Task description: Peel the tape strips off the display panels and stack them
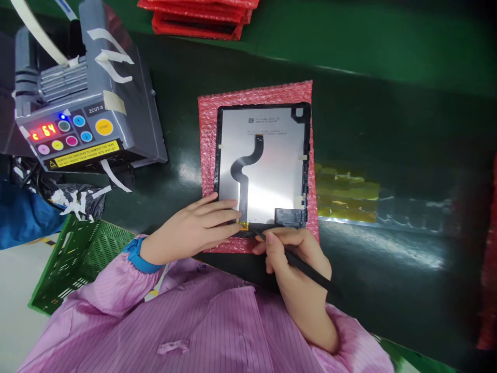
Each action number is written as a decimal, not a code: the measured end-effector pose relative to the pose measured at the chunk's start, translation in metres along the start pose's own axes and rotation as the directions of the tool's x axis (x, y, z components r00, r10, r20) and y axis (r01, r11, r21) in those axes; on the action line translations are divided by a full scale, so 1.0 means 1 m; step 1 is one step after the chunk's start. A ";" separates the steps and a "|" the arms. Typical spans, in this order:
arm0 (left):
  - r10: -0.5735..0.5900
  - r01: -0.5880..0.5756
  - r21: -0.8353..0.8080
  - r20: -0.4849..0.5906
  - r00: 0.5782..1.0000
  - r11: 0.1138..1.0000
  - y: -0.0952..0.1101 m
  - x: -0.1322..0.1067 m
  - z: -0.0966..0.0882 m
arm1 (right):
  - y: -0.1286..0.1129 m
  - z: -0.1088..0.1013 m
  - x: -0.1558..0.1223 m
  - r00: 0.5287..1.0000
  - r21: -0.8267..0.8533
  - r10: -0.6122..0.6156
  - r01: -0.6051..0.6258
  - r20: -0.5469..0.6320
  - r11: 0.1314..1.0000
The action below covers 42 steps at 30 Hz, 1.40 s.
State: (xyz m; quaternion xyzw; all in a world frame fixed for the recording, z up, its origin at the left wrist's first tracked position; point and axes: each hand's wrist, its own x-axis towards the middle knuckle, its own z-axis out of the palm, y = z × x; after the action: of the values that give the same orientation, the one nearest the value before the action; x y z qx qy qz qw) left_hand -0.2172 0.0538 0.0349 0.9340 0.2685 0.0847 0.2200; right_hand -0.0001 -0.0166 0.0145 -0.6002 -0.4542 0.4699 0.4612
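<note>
A tablet screen panel (267,171) lies back side up on a pink bubble-wrap sheet (256,96), with a black flex cable (244,166) curving down its silver back. My left hand (194,228) rests flat on the panel's lower left corner, fingers stretched toward a small yellow tape piece (244,226) at the cable's end. My right hand (298,264) is closed around a thin black tool (298,264), held like a pen, its tip touching the panel's bottom edge beside the yellow piece.
A grey tape-dispensing machine (85,103) with coloured buttons and a red display stands at the left. A green plastic basket (73,254) sits below it. Red trays (198,15) lie at the far edge. A strip of yellow tape pieces (345,191) lies right of the panel.
</note>
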 end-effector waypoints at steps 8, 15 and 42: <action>-0.038 0.042 0.095 -0.040 0.998 0.995 0.012 0.005 0.010 | 0.000 0.001 -0.002 0.975 0.247 0.105 -0.055 -0.197 0.968; -0.530 0.174 -0.795 -0.208 0.822 0.582 0.014 -0.028 0.002 | 0.004 -0.005 -0.004 0.970 0.349 0.147 -0.072 -0.194 0.934; -0.541 0.158 -0.831 -0.192 0.819 0.533 0.063 0.001 0.022 | -0.053 -0.020 0.065 0.818 0.080 0.169 -0.252 0.550 0.964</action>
State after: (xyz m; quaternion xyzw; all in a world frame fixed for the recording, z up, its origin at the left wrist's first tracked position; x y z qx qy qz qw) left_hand -0.1809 -0.0017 0.0448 0.6216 0.4314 0.3486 0.5531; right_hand 0.0230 0.0536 0.0599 -0.4545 -0.4596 0.6999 0.3037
